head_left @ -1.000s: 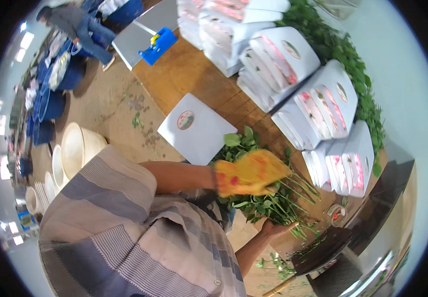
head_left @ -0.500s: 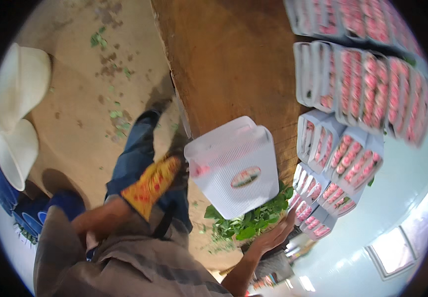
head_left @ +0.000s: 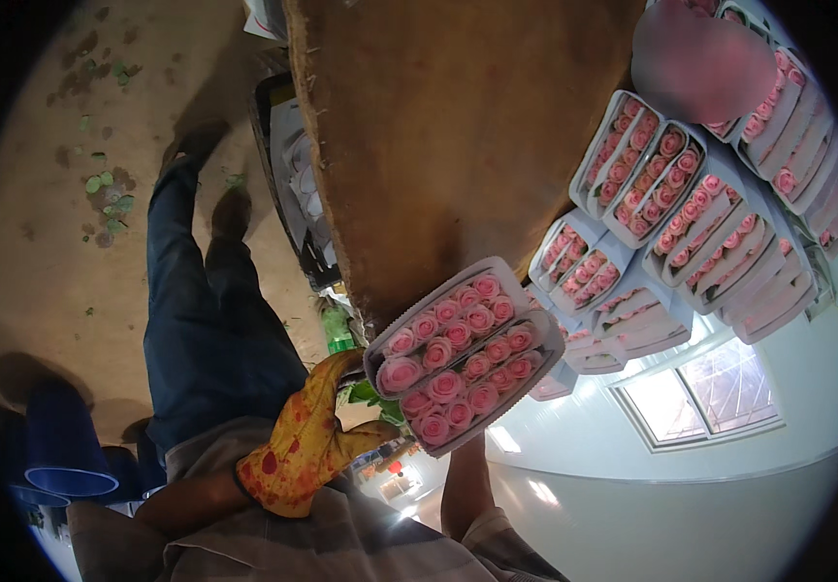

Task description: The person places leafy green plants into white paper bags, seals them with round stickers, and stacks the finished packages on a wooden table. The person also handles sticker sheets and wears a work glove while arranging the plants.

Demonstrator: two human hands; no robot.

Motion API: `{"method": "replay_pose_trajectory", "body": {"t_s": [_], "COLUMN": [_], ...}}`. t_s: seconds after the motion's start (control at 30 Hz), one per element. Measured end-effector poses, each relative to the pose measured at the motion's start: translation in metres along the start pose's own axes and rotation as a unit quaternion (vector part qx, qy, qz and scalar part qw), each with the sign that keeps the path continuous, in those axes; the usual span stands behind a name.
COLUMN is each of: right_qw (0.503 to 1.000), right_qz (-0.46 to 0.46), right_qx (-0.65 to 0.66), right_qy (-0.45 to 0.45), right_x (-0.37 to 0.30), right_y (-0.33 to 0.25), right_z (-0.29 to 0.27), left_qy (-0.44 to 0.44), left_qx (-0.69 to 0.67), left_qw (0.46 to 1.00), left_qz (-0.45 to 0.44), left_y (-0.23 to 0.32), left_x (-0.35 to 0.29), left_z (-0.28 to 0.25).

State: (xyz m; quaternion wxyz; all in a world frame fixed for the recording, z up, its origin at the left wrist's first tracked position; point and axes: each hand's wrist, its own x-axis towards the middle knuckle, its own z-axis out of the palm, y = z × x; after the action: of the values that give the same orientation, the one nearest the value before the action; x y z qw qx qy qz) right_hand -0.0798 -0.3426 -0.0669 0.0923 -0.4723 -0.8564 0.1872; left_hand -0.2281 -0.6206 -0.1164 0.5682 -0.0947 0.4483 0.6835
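A bouquet of pink roses (head_left: 446,386) in a pale corrugated cardboard wrap faces up at me, its blooms in rows split by a divider. My left hand (head_left: 305,441), in a yellow glove with red blotches, curves round the bouquet's left side, thumb and fingers spread about the green leaves (head_left: 365,392) under the wrap. Its fingertips meet the wrap's edge. My right forearm (head_left: 467,487) rises beneath the bouquet, which hides that hand and its fingers. The bouquet sits over the near corner of a brown wooden table (head_left: 458,136).
Many wrapped rose bouquets (head_left: 657,179) are stacked along the table's right side. A dark crate (head_left: 278,145) stands beside the table's left edge. Blue buckets (head_left: 68,446) stand at lower left, and fallen leaves (head_left: 109,199) litter the floor. A window (head_left: 700,393) shows at right.
The bouquet has tipped so its rose heads now face me instead of the wrap's printed side. My left hand has come up to it from beside my legs. My view has turned.
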Motion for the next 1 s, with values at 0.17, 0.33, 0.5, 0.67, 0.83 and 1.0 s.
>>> {"method": "replay_pose_trajectory", "body": {"t_s": [0.17,0.33,0.5,0.67,0.83,1.0], "right_qw": [0.997,0.980,0.999,0.995,0.942,0.652], "right_qz": [0.053,0.147,0.003,-0.057,0.217,0.569], "right_qx": [0.052,0.131,0.012,0.060,0.215,0.499], "right_qy": [0.003,0.018,0.041,0.062,-0.137,0.055], "right_x": [0.000,0.011,0.009,-0.072,-0.190,-0.242], "right_y": [-0.009,-0.023,-0.040,-0.053,-0.026,0.091], "right_z": [0.003,0.014,0.010,-0.034,-0.064,-0.045], "left_qy": [-0.001,-0.015,0.086,0.186,-0.107,-0.321], "left_qx": [0.025,0.052,-0.218,0.108,0.465,0.561], "left_qw": [1.000,0.998,0.972,0.976,0.862,0.710], "left_qz": [0.010,-0.026,-0.010,0.025,0.175,0.278], "left_y": [0.013,0.019,-0.003,0.019,0.072,0.067], "left_x": [0.001,0.004,0.007,-0.055,-0.075,-0.034], "left_z": [-0.002,-0.004,-0.020,-0.068,-0.023,0.148]}}
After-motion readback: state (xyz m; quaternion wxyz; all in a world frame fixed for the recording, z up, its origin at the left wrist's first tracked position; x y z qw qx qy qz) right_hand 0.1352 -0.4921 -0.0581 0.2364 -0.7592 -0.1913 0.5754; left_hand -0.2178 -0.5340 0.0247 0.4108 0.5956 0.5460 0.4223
